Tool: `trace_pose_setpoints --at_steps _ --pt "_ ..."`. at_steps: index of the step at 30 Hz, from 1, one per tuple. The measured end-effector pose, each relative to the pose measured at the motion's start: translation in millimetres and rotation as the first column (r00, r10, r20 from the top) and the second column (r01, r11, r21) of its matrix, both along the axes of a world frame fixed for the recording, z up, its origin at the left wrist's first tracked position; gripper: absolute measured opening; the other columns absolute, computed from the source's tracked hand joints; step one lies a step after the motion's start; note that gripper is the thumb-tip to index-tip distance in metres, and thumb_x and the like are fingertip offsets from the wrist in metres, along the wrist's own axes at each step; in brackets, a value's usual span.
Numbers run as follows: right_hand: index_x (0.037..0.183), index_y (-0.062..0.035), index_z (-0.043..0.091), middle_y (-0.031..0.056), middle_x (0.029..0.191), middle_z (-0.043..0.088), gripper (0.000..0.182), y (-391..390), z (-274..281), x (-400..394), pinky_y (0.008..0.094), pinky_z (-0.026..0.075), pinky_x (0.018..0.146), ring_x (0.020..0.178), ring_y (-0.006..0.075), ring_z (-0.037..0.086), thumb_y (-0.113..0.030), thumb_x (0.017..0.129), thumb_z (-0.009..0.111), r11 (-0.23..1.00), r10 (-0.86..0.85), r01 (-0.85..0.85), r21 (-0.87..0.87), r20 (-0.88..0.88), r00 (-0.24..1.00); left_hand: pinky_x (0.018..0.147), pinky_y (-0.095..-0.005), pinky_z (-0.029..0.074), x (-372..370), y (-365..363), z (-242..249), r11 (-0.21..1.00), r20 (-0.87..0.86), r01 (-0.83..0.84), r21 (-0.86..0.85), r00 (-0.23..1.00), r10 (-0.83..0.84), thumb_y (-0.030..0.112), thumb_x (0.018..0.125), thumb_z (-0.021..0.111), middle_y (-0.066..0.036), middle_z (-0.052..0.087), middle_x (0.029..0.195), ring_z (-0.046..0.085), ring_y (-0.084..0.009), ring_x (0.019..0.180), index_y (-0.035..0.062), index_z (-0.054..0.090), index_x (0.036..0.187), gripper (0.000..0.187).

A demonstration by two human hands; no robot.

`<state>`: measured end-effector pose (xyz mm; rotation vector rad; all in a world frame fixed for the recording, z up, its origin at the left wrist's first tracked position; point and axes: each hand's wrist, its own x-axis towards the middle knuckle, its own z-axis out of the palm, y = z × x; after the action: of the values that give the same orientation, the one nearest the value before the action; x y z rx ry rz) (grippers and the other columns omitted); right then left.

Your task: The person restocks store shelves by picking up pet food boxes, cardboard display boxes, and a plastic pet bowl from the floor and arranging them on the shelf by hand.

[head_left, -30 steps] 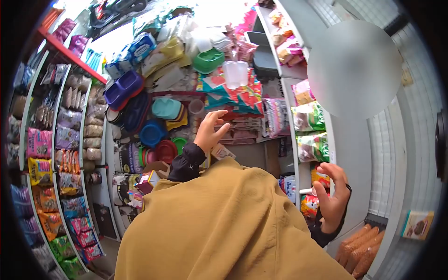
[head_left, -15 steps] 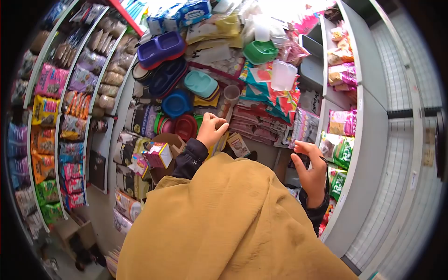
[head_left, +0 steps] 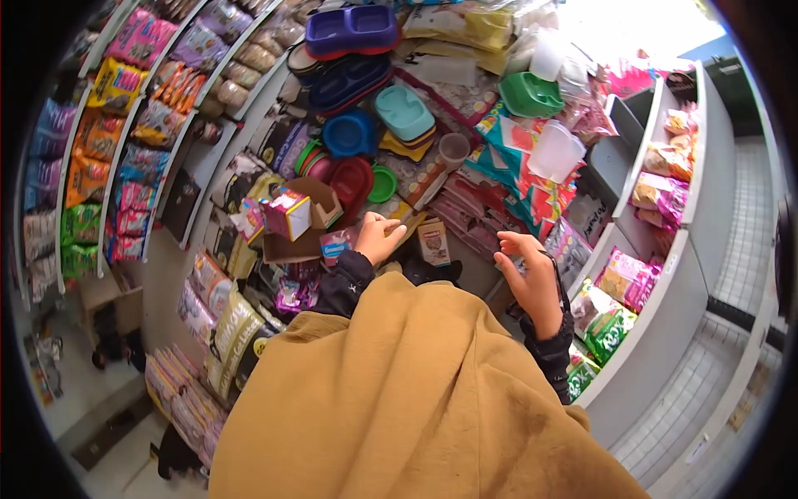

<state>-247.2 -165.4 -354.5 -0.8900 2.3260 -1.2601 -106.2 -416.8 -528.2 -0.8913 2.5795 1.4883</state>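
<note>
My left hand (head_left: 379, 239) hovers in front of my body with fingers loosely bent and slightly apart; nothing shows in it. A small pink-and-blue box (head_left: 336, 246) is just left of it, by an open cardboard box (head_left: 322, 202). On my other side, my right hand (head_left: 530, 281) is raised with thumb and fingers spread, holding nothing. Between the two hands, lower down, stands a small beige carton (head_left: 433, 242). Nearest beyond my left hand are a green bowl (head_left: 382, 184) and a red bowl (head_left: 351, 185). Stacked pink packs (head_left: 475, 218) lie beyond the gap between my hands.
Shelves of bagged goods (head_left: 86, 169) line the left. A grey shelf unit (head_left: 665, 320) with colourful bags (head_left: 629, 279) stands close on the right. Ahead are purple double bowls (head_left: 352, 30), a turquoise tray (head_left: 404, 113) and clear plastic tubs (head_left: 555, 152). Large litter bags (head_left: 238, 337) lean at left.
The view has turned, so the shelves and bowls appear shifted and tilted, with more floor visible at lower left. My right hand sits slightly further left in view; both hands remain raised.
</note>
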Motion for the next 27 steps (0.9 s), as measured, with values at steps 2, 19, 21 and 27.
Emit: trace_pose_setpoints --at_steps 2,19,21,27 --pt "0.107 0.0003 0.058 0.0145 0.092 0.060 0.028 -1 -24 -5 0.0311 0.048 0.074 0.083 0.0245 0.061 -0.003 0.079 0.064 0.999 0.050 -0.050 -0.009 0.041 0.998 0.079 -0.0326 0.045 19 5 -4 0.998 0.011 -0.064 -0.022 0.998 0.064 0.028 0.080 0.067 -0.013 0.049 0.094 0.053 -0.0245 0.090 0.0029 0.067 0.102 0.034" --pt "0.124 -0.0025 0.045 0.0111 0.088 0.061 0.045 -169 -107 78 0.0287 0.050 0.067 0.075 0.0208 0.063 -0.009 0.083 0.064 0.860 0.490 -0.508 -0.045 0.348 0.799 0.073 -0.0272 0.048 193 -90 -118 0.622 0.001 -0.781 0.053 0.623 0.783 0.023 0.082 0.066 -0.012 0.060 0.102 0.060 -0.0167 0.079 0.0012 0.054 0.119 0.044" --pt "0.125 -0.0025 0.044 0.0113 0.089 0.062 0.046 -192 -134 95 0.0297 0.051 0.068 0.076 0.0217 0.064 -0.010 0.083 0.064 0.857 0.478 -0.514 -0.042 0.435 0.763 0.072 -0.0280 0.048 206 -104 -132 0.571 -0.013 -0.820 0.036 0.571 0.821 0.023 0.082 0.067 -0.012 0.061 0.101 0.060 -0.0172 0.079 0.0000 0.053 0.119 0.046" --pt "0.132 -0.0047 0.037 0.0182 0.105 0.059 0.058 -259 -216 150 0.0318 0.050 0.071 0.083 0.0254 0.064 -0.012 0.082 0.066 0.879 0.428 -0.476 0.028 0.397 0.812 0.070 -0.0335 0.048 251 -127 -217 0.404 0.192 -0.913 -0.053 0.388 0.902 0.021 0.081 0.065 -0.011 0.062 0.091 0.059 -0.0188 0.077 -0.0025 0.053 0.102 0.033"
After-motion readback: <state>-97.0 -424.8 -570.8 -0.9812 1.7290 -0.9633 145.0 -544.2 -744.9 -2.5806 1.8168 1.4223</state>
